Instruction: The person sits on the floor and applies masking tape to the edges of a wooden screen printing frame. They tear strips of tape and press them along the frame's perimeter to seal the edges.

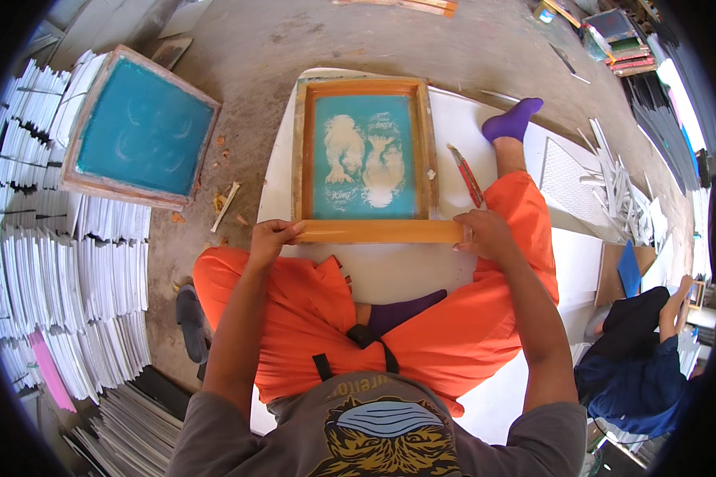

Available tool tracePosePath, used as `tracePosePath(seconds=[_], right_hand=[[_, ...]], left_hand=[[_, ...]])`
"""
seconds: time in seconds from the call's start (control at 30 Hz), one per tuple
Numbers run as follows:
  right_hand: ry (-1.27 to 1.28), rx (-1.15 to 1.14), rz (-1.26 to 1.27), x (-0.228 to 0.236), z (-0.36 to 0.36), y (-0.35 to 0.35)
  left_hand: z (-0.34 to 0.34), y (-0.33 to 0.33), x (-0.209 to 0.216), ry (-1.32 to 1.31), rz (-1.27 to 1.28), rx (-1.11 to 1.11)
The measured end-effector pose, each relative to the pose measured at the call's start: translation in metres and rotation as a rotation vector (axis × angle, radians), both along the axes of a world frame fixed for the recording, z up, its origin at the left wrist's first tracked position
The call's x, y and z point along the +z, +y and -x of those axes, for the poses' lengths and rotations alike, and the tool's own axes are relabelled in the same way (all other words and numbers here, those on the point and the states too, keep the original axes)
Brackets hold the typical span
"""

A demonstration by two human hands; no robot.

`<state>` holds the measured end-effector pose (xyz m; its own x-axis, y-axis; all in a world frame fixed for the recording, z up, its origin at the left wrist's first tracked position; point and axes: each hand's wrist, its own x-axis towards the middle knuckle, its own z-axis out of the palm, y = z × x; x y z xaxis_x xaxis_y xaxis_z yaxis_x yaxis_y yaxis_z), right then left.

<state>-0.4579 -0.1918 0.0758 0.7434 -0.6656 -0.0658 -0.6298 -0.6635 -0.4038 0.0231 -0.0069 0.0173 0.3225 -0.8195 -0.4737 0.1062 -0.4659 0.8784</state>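
A strip of brown tape is stretched straight between my two hands along the near side of a wooden screen-printing frame. My left hand pinches its left end by the frame's near left corner. At the right end, my right hand has its fingers closed on the tape. Inside the frame is a teal mesh with pale animal-like figures. A red utility knife lies just beyond my right hand, next to my orange trouser leg.
On the left, another teal screen leans on tall stacks of white sheets. A white board lies under the frame. Scrap strips are piled at right, near a person in dark clothes. A sandal rests on the floor.
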Motion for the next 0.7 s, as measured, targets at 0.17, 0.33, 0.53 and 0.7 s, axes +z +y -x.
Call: tracePosePath(seconds=[0.17, 0.33, 0.53, 0.7], right_hand=[[0.109, -0.029, -0.014, 0.016, -0.01, 0.01], [0.132, 0.075, -0.029, 0.02, -0.004, 0.014], [0.18, -0.042, -0.153, 0.018, -0.001, 0.024], [0.165, -0.077, -0.214, 0.02, -0.003, 0.022]], left_hand=[[-0.002, 0.001, -0.005, -0.009, -0.074, -0.033], [0.001, 0.004, -0.016, -0.058, -0.129, -0.079], [0.007, 0.005, -0.017, -0.035, -0.139, -0.032], [0.004, 0.006, -0.023, -0.086, -0.114, -0.041]])
